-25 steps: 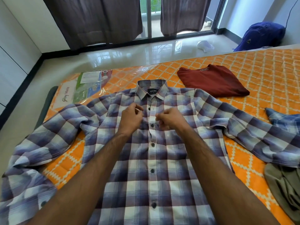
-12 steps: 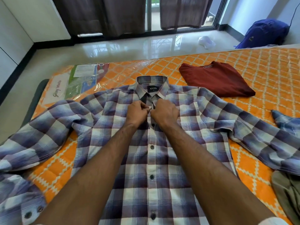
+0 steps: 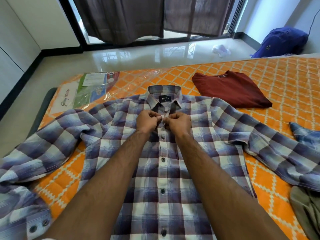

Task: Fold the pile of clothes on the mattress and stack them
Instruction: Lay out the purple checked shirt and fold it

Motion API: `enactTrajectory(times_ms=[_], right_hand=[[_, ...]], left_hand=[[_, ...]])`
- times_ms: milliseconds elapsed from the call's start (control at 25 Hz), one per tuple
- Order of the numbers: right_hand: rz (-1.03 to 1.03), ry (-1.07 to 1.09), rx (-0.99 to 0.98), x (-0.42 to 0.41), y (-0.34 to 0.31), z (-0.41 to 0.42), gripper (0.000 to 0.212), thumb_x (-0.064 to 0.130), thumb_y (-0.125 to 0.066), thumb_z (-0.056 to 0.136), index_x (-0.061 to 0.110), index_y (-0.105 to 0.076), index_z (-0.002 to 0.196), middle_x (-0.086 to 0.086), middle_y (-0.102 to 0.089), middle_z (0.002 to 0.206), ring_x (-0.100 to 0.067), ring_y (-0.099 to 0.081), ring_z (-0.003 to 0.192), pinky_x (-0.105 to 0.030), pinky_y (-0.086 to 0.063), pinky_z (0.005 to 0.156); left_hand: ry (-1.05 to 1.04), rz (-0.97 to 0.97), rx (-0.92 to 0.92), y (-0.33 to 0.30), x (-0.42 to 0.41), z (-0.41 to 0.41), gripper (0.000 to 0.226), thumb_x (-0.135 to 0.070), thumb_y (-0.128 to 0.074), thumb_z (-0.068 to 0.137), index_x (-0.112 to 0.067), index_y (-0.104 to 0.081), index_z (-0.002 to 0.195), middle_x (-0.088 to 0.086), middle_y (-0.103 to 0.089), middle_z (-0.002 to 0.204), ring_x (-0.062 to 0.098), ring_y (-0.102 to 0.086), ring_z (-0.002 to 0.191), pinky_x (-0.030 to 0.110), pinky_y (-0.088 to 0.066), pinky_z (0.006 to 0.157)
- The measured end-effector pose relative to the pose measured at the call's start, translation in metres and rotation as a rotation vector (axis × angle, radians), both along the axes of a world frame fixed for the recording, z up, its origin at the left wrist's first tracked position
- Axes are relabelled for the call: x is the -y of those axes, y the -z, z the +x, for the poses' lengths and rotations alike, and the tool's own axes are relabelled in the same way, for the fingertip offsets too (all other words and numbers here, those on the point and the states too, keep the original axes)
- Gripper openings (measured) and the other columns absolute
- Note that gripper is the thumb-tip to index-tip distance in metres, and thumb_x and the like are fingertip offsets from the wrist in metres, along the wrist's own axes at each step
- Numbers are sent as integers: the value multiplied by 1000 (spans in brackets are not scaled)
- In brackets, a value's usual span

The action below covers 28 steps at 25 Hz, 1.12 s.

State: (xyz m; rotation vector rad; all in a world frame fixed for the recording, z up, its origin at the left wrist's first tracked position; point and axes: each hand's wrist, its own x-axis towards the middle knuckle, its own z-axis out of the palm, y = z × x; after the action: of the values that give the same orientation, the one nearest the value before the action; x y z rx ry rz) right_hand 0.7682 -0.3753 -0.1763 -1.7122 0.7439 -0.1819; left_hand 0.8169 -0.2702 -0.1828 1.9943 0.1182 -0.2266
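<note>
A blue, purple and white checked shirt (image 3: 162, 174) lies face up on the orange patterned mattress (image 3: 285, 80), sleeves spread left and right, buttons done up along the front. My left hand (image 3: 148, 121) and my right hand (image 3: 178, 122) meet just below the collar, each pinching an edge of the shirt's front placket near the top button. A folded dark red T-shirt (image 3: 230, 90) lies at the back right of the mattress.
An olive garment (image 3: 306, 213) lies at the right edge, with a blue patterned piece of cloth (image 3: 304, 135) above it. Printed plastic wrapping (image 3: 83, 94) covers the mattress's far left corner. A blue backpack (image 3: 284, 42) and white cloth (image 3: 221, 50) sit on the shiny floor beyond.
Both hands moved up the shirt front from mid-chest to just under the collar and closed together on the placket. The camera tilted slightly.
</note>
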Motion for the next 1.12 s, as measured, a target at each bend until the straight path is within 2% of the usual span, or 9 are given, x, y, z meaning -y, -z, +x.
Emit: enactTrajectory(times_ms=[200, 320, 400, 480, 640, 800, 920, 1000, 1120], right_hand=[[41, 22, 53, -10, 10, -6, 12, 10, -73, 91, 12, -74, 103, -1, -74, 94, -15, -71, 85, -29, -60, 75], [57, 47, 85, -16, 14, -9, 14, 10, -70, 93, 13, -73, 106, 4, -72, 93, -8, -68, 82, -15, -49, 62], [64, 54, 93, -17, 17, -10, 14, 10, -69, 94, 13, -73, 107, 4, -72, 94, -4, -66, 80, -12, -46, 60], [74, 47, 110, -16, 18, -10, 15, 8, -69, 94, 11, -73, 108, 1, -74, 97, -6, -68, 82, -14, -50, 63], [88, 36, 128, -13, 24, -9, 15, 14, -66, 96, 10, -76, 106, -2, -76, 97, -13, -71, 89, -29, -60, 82], [89, 38, 139, -12, 27, -9, 13, 17, -72, 93, 12, -77, 104, -1, -76, 95, -11, -72, 87, -28, -60, 80], [73, 45, 124, -14, 28, -7, 14, 18, -80, 86, 14, -77, 99, 2, -76, 91, -7, -72, 82, -23, -59, 75], [33, 51, 108, -19, 28, -7, 13, 17, -80, 86, 15, -77, 98, 3, -76, 90, -5, -71, 81, -23, -60, 75], [9, 48, 104, -20, 27, -7, 13, 15, -79, 85, 14, -76, 98, 3, -75, 89, -4, -70, 78, -23, -60, 75]], left_hand=[[23, -46, 21, 4, -3, -4, 14, -8, -70, 92, -6, -73, 106, 7, -74, 100, 17, -71, 93, 22, -57, 72], [30, -62, 23, 4, -6, -5, 16, -8, -70, 92, -5, -73, 107, 7, -74, 101, 18, -71, 92, 24, -58, 70], [27, -58, 29, 6, -6, -7, 15, -8, -71, 91, -5, -73, 106, 7, -75, 100, 17, -72, 91, 25, -58, 69], [11, -55, 44, 7, -5, -8, 15, -8, -72, 90, -5, -73, 104, 8, -75, 99, 17, -72, 89, 24, -58, 68], [-28, -71, 31, 5, -6, -8, 14, -9, -76, 86, -6, -75, 100, 7, -76, 94, 16, -73, 84, 26, -59, 71], [-37, -119, -13, 3, -9, -7, 11, -10, -77, 86, -7, -77, 96, 8, -77, 92, 16, -74, 81, 30, -62, 74], [-1, -165, -54, 2, -13, -6, 14, -23, -78, 87, -9, -76, 92, 7, -76, 89, 20, -75, 84, 34, -62, 76], [31, -140, -46, 2, -13, -6, 19, -26, -81, 84, -10, -76, 93, 4, -76, 88, 17, -74, 81, 29, -61, 72], [12, -64, 3, 5, -8, -9, 13, -17, -75, 89, -11, -74, 101, 2, -74, 94, 11, -70, 81, 21, -56, 65]])
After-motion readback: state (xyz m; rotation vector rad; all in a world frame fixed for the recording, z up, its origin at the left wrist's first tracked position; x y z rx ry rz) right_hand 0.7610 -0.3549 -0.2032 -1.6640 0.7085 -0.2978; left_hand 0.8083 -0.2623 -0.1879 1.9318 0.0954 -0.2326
